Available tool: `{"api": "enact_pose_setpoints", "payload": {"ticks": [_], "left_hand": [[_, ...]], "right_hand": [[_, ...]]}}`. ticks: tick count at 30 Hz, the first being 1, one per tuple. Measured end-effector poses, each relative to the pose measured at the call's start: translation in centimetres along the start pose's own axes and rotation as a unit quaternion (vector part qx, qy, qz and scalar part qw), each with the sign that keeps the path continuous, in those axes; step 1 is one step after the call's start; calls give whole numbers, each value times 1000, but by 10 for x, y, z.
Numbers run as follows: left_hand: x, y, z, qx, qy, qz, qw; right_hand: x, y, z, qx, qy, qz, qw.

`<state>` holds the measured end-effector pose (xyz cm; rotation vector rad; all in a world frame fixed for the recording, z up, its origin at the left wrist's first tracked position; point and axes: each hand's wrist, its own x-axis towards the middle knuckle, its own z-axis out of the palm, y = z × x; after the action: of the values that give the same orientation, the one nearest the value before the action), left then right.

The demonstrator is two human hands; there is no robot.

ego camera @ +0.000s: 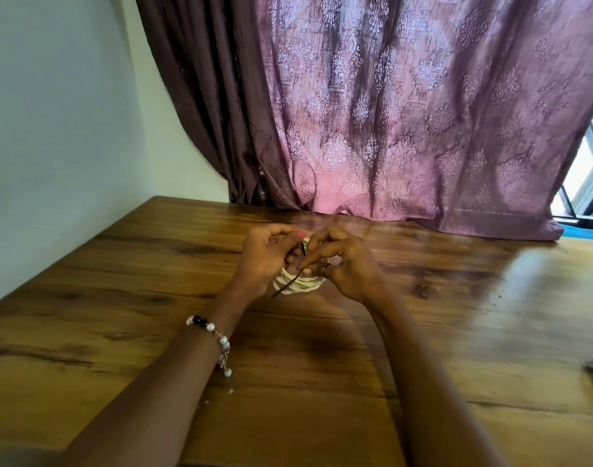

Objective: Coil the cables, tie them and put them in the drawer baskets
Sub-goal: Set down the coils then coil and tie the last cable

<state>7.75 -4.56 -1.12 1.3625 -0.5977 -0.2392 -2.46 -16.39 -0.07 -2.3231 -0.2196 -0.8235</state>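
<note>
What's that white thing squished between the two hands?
A coiled white cable, with a thin dark tie across it, between left hand and right hand, in the head view.

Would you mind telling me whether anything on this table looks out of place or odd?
Nothing stands out. Both hands, left and right, hold the white coiled cable with a dark tie above the wooden table.

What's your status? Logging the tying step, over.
Both hands on the job: left hand and right hand pinch a dark tie around the white cable coil. Coil over the wooden table. Nothing in the way.
</note>
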Motion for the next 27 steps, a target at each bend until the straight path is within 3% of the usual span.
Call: {"api": "enact_pose_setpoints", "payload": {"ticks": [3,7,10,14,17,20,23,27], "left_hand": [[-2,-2,1,-4,-16,14,1000],[-2,2,-1,-103,-4,-80,991],[-3,6,-4,-133,-15,-125,983],[-4,8,-4,-96,-26,-79,992],[-4,7,-4,-80,-34,-48,995],[-3,6,-3,-68,-29,-28,997],[-3,8,-4,-26,-24,10,999],[-3,8,-9,96,-29,107,989]], "right_hand": [[-1,-3,5,13,-5,13,1000],[0,-2,6,35,6,10,999],[-1,0,6,-12,-12,1,1000],[0,3,2,-15,-14,-28,999],[3,4,0,88,67,25,994],[2,4,-3,215,138,152,955],[-3,-3,-2,334,79,264,901],[1,-9,5,427,75,299,850]]}}
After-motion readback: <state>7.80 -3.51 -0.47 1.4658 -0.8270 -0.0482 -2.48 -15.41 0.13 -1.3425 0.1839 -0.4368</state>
